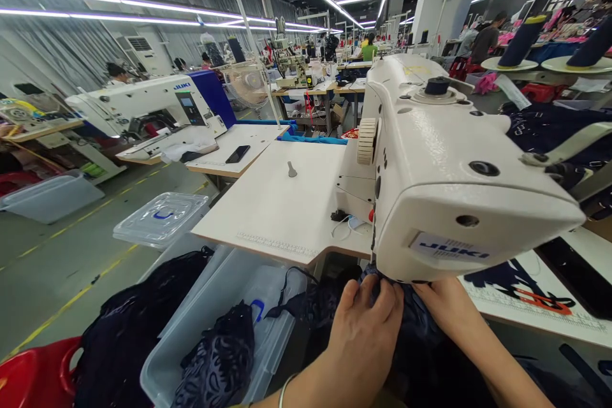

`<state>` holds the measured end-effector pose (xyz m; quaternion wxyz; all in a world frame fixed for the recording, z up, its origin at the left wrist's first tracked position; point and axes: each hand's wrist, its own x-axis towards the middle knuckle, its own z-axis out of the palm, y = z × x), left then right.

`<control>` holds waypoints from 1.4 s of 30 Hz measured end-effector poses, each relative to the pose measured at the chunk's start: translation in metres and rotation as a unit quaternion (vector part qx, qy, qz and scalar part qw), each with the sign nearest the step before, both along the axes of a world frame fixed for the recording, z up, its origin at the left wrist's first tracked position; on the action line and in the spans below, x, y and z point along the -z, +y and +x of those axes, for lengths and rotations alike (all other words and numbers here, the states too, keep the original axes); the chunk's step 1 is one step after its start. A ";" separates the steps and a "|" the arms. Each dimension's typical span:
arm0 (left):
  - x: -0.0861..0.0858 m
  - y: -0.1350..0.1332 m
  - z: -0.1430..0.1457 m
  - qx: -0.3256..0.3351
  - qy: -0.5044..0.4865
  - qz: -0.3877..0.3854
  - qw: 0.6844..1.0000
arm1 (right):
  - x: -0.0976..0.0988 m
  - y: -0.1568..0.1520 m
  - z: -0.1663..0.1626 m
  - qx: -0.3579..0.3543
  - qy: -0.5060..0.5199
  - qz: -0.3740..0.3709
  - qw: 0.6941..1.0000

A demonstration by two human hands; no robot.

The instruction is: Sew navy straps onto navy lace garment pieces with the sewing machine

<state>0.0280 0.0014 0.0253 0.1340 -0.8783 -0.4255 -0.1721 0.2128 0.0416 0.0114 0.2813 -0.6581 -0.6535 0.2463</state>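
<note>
A white JUKI sewing machine (478,204) fills the right of the view, its head directly over my hands. Below its needle area, my left hand (366,319) is closed, its bent fingers pinching the edge of a dark navy lace bra (320,303). My right hand (437,299) is partly covered by the machine head; its visible fingers press together on the same dark cloth, which hangs down between my arms. The needle and the stitching spot are hidden. To the left, a clear plastic bin (275,347) holds a patterned navy lace cup (222,357).
Orange-handled snips (545,301) and a black phone (576,274) lie on the table at right. A small metal piece (292,169) rests on the white tabletop (258,204). More dark garments (134,325) and a red stool (41,373) stand at lower left.
</note>
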 end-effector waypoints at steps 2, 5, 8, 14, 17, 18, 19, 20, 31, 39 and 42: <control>0.000 0.000 0.000 0.002 0.002 0.004 1.000 | 0.001 -0.001 0.000 -0.004 0.007 0.001 1.000; 0.000 0.000 -0.001 0.003 0.003 0.010 1.000 | 0.002 -0.001 0.000 -0.007 0.004 0.005 1.000; 0.001 0.000 -0.001 0.003 0.010 0.013 1.000 | 0.005 -0.001 0.000 -0.011 -0.011 0.006 1.000; 0.002 -0.001 0.000 -0.002 0.019 0.036 0.999 | 0.011 0.000 0.002 -0.017 -0.035 0.023 0.999; 0.001 -0.002 0.000 -0.012 0.019 0.042 0.999 | 0.012 0.001 0.001 -0.023 -0.036 0.034 0.998; 0.000 -0.002 0.000 -0.014 0.018 0.040 0.999 | 0.012 0.001 0.000 -0.025 -0.036 0.036 0.998; 0.000 -0.002 -0.001 -0.014 0.016 0.036 0.999 | 0.012 0.001 0.000 -0.027 -0.035 0.036 0.998; 0.000 -0.002 -0.001 -0.014 0.015 0.032 0.999 | 0.012 0.002 0.000 -0.027 -0.033 0.036 0.998; -0.002 0.000 -0.003 -0.009 0.006 0.016 1.000 | 0.004 -0.001 -0.003 -0.031 0.005 0.005 1.000; 0.000 0.002 0.002 0.011 -0.006 0.016 1.000 | 0.010 -0.002 -0.001 0.006 0.022 0.011 1.000; -0.006 0.000 0.003 0.021 -0.015 -0.010 1.000 | 0.011 -0.002 -0.001 0.020 0.038 0.006 0.999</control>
